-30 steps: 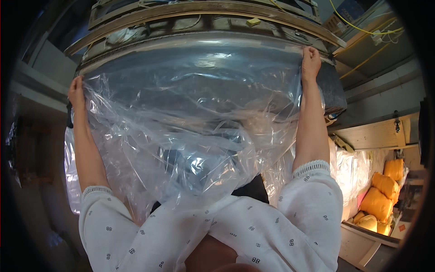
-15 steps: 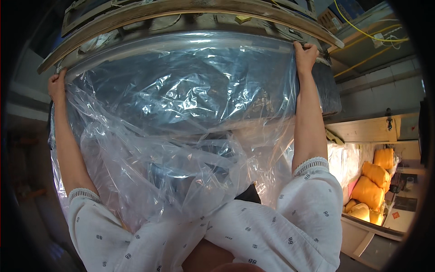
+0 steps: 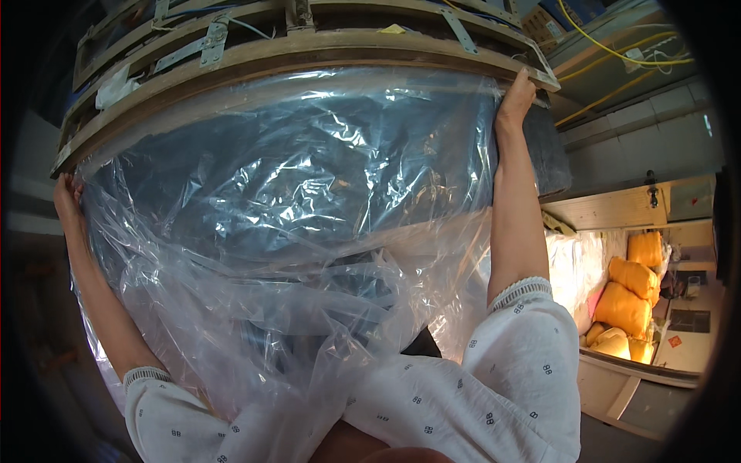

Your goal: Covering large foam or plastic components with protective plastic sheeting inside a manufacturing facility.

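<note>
A wide clear plastic sheet [image 3: 309,166] stretches, wrinkled and shiny, across a dark bluish surface and hangs in loose folds toward my body. At the far left, my left hand [image 3: 69,194] is closed at the sheet's corner, its fingers just under the end of a wooden frame [image 3: 309,54]. My right hand [image 3: 517,100] is closed at the sheet's far right corner, thumb up against the frame's right end. The frame's front bar lies across the sheet's far edge between the hands. The exact grip of the fingertips is partly hidden.
Metal brackets [image 3: 214,42] are fixed on the frame, and a small yellow piece [image 3: 392,29] lies there. Yellow cables [image 3: 610,50] run at the upper right. To the right, orange bundles [image 3: 624,309] sit in a lit area beyond a wooden panel [image 3: 617,207].
The wooden frame has come down and nearer, onto the sheet's far edge. My left hand has moved left and toward me; my right hand has shifted slightly and now touches the frame's end.
</note>
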`<state>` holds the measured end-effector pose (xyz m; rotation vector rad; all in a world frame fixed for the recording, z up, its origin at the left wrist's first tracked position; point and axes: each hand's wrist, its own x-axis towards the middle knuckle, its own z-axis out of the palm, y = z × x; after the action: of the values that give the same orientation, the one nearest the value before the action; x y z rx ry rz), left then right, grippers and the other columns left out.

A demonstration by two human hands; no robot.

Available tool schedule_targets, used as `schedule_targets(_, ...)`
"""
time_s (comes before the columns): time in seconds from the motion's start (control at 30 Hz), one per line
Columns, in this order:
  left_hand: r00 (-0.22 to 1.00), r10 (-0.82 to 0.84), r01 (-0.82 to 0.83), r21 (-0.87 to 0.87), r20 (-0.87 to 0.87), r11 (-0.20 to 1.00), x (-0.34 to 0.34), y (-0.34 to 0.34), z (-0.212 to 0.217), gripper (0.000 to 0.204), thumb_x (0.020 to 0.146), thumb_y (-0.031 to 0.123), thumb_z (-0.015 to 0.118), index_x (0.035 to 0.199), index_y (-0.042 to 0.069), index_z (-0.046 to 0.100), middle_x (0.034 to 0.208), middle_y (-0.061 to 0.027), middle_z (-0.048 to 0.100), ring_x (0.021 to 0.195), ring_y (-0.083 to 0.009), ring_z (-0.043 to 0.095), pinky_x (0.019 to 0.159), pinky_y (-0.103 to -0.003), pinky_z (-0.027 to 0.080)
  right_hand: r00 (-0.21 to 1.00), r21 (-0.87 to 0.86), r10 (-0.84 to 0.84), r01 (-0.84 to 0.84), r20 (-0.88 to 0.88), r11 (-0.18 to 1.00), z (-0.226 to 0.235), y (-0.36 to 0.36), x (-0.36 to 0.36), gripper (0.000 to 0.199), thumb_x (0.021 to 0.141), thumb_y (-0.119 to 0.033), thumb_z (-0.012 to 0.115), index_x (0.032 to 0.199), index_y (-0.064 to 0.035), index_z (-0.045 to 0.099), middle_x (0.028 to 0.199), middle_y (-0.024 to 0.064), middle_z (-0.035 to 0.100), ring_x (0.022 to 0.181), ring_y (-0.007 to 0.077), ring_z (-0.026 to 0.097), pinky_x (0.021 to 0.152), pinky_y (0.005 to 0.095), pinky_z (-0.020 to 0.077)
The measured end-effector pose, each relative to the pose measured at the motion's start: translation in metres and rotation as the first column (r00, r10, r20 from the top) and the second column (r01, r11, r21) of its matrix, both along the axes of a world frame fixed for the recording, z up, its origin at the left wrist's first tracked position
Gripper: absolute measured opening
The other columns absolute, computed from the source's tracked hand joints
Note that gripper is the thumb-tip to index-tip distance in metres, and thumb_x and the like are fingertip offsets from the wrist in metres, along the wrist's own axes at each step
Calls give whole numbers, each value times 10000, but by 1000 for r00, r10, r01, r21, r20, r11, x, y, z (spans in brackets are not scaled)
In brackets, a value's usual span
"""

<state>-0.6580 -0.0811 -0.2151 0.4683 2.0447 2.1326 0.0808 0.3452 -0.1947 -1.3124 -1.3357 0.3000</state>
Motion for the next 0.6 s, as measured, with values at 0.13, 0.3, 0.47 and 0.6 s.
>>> schedule_targets(0.13,989,1,-31,-201,-149,979,-9,-12,-11,376,867,354,557,982,-3,574,866,-46,577,809,-141,532,722,-265,424,1000,-9,14,-14,-13,1000,-14,16,0,570,887,-495,401,931,66,492,1028,236,455,981,345,416,886,414,309)
schedule_targets(0.3,857,-253,0,-492,-449,871,48,-14,39,360,818,342,632,1023,47,631,871,-24,617,821,-119,544,767,-241,419,709,-311,326,-609,-625,730,12,8,57,512,824,-575,492,957,-82,528,911,59,516,797,139,520,723,248,407)
schedule_targets(0.47,882,-133,-98,-452,-452,887,140,-113,80,473,797,416,629,1122,74,598,1061,-64,596,977,-161,536,880,-280,392,830,-516,556,-466,24,718,60,-121,47,488,907,-437,424,1227,-72,473,1220,37,466,1144,159,415,942,302,319)
schedule_targets(0.6,766,91,-375,-328,-637,867,167,-218,44,558,792,471,613,1155,51,553,1113,-100,568,1007,-213,529,900,-299,388,684,-490,728,-625,29,607,50,-226,97,559,905,-329,472,1358,-62,284,1353,108,337,1240,231,350,1033,336,260)
